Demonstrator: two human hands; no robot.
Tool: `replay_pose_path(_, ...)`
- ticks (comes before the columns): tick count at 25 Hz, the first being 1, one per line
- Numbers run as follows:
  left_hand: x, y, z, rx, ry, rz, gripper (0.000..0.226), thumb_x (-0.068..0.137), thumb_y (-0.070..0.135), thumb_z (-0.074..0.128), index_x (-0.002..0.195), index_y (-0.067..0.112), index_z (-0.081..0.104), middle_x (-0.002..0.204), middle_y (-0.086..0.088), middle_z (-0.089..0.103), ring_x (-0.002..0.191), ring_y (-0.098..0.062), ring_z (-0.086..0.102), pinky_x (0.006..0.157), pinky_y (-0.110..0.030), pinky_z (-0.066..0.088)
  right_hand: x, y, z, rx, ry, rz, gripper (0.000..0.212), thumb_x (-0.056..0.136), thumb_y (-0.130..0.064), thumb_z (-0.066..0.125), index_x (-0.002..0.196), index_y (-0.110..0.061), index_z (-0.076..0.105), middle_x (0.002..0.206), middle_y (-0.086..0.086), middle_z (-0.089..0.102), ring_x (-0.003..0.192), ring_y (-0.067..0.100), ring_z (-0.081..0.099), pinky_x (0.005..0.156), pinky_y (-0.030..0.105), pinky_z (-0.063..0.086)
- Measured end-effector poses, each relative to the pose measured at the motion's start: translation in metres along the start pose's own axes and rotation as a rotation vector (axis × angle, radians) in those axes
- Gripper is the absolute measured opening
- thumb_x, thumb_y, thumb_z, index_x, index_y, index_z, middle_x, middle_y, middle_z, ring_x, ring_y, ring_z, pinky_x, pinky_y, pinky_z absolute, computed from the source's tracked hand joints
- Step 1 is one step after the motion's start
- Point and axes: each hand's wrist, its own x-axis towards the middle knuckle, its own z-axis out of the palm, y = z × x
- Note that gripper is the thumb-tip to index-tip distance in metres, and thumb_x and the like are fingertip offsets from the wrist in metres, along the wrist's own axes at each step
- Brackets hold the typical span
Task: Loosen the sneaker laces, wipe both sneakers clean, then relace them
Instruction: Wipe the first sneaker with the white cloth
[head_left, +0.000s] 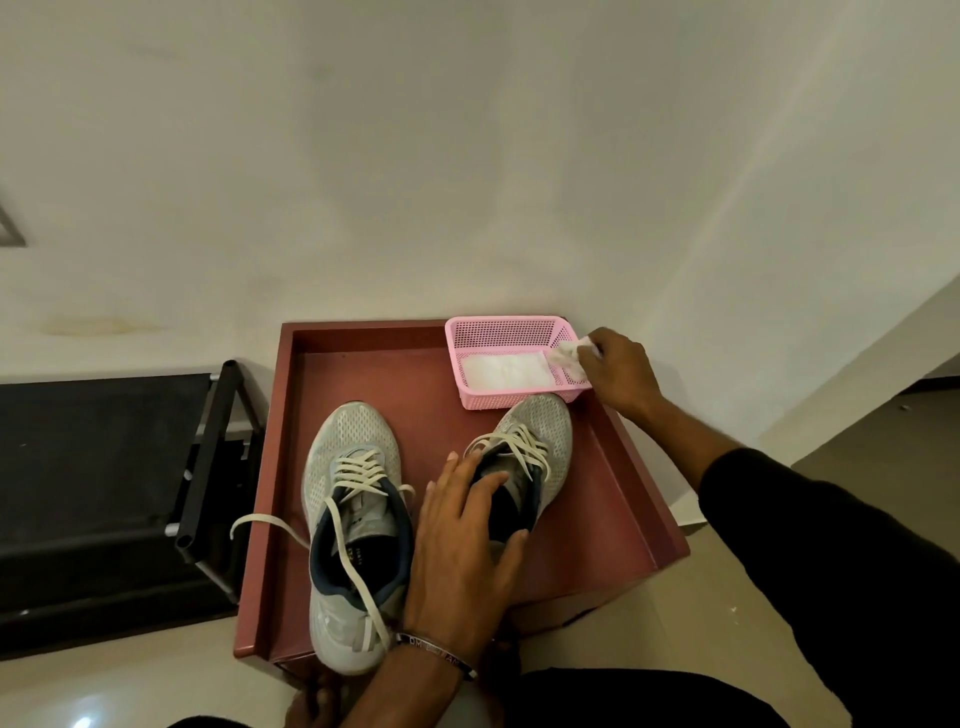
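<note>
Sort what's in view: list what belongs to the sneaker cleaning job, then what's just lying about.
For the job: left sneaker; right sneaker, held by the left hand; white wipe pinched by the right hand; pink basket of wipes; red tray table.

Lying about: black rack.

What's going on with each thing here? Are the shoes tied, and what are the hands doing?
Grey mesh sneaker on the left: upright on the tray, cream laces untied and trailing loose.
Grey mesh sneaker on the right: laces loosened, held steady.
Left hand: grips the right sneaker's collar.
Right hand: pinches a white wipe.
White crumpled wipe: lifted at the basket's edge.
Pink plastic basket: holds more white wipes.
Reddish-brown wooden tray: bears the sneakers and the basket.
</note>
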Motion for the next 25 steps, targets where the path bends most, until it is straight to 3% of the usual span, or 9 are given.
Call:
replay_pose_path(3,0.0,0.003,-0.004,0.07,0.054,0.061,0.052,0.076,0.027,0.074,0.124,0.022,0.057,0.14,0.001,0.05,0.142,-0.021,0.036,0.113,-0.051,0.037,-0.034,-0.021,-0.014,0.574,0.154,0.279,0.017,0.088,-0.016,0.051,0.085,-0.003,0.06,0.084,0.006,0.064,0.077,0.019,0.059,0.064,0.032,0.047)
replay_pose_path(6,-0.003,0.006,-0.007,0.178,0.03,0.127,0.05,0.076,0.028,0.072,0.124,0.023,0.056,0.13,0.003,0.055,0.135,-0.019,0.044,0.115,-0.049,0.033,-0.089,-0.038,-0.025,1.228,0.231,0.589,0.013,0.089,-0.01,0.049,0.087,-0.006,0.062,0.089,0.008,0.071,0.075,0.021,0.069,0.062,0.034,0.057)
replay_pose_path(9,-0.007,0.004,-0.009,0.34,-0.011,0.129,0.04,0.079,0.04,0.062,0.117,0.026,0.058,0.121,0.005,0.062,0.131,-0.022,0.051,0.113,-0.052,0.035,-0.137,-0.039,-0.028,1.512,0.242,0.801,0.014,0.094,-0.005,0.049,0.102,-0.002,0.061,0.087,0.014,0.073,0.069,0.026,0.074,0.06,0.036,0.061)
replay_pose_path(12,-0.007,0.002,-0.01,0.463,-0.118,0.121,0.029,0.081,0.047,0.05,0.094,0.027,0.066,0.105,0.008,0.067,0.128,-0.026,0.053,0.107,-0.054,0.042,-0.159,-0.039,-0.026,1.642,0.213,0.872,0.018,0.098,-0.016,0.055,0.108,-0.002,0.06,0.095,0.017,0.071,0.071,0.026,0.074,0.061,0.038,0.062)
replay_pose_path(14,-0.006,0.005,-0.009,0.384,-0.169,0.067,0.02,0.086,0.041,0.058,0.092,0.025,0.067,0.103,0.009,0.068,0.132,-0.026,0.046,0.106,-0.041,0.042,-0.166,-0.041,-0.026,1.734,0.142,0.868,0.025,0.096,-0.027,0.06,0.108,-0.005,0.063,0.1,0.016,0.071,0.08,0.025,0.073,0.065,0.038,0.062)
replay_pose_path(17,0.002,0.012,-0.014,0.153,-0.139,-0.03,0.011,0.09,0.035,0.066,0.096,0.026,0.063,0.102,0.013,0.063,0.124,-0.017,0.044,0.1,-0.025,0.038,-0.166,-0.049,-0.025,1.855,0.06,0.843,0.032,0.09,-0.02,0.065,0.116,-0.002,0.061,0.107,0.018,0.068,0.088,0.027,0.071,0.059,0.034,0.061)
replay_pose_path(20,0.015,0.019,-0.02,-0.041,-0.078,-0.096,0.012,0.09,0.037,0.067,0.088,0.026,0.065,0.089,0.016,0.063,0.098,-0.008,0.055,0.087,-0.025,0.043,-0.161,-0.049,-0.02,1.825,0.12,0.775,0.03,0.088,-0.012,0.065,0.115,0.0,0.058,0.107,0.017,0.067,0.08,0.023,0.074,0.055,0.028,0.058)
replay_pose_path(22,0.02,0.019,-0.024,-0.277,-0.111,-0.219,0.019,0.088,0.043,0.067,0.088,0.024,0.069,0.086,0.008,0.069,0.087,-0.009,0.063,0.079,-0.029,0.05,-0.159,-0.048,-0.02,1.79,0.171,0.743,0.024,0.093,-0.012,0.062,0.114,-0.001,0.056,0.112,0.018,0.066,0.088,0.029,0.073,0.058,0.032,0.06)
replay_pose_path(25,0.015,0.015,-0.026,-0.388,-0.156,-0.325,0.022,0.089,0.043,0.065,0.084,0.022,0.067,0.083,0.0,0.068,0.079,-0.014,0.062,0.072,-0.033,0.051,-0.159,-0.042,-0.021,1.538,0.239,0.648,0.023,0.094,-0.01,0.062,0.117,-0.01,0.058,0.118,0.014,0.065,0.093,0.03,0.072,0.06,0.031,0.059)
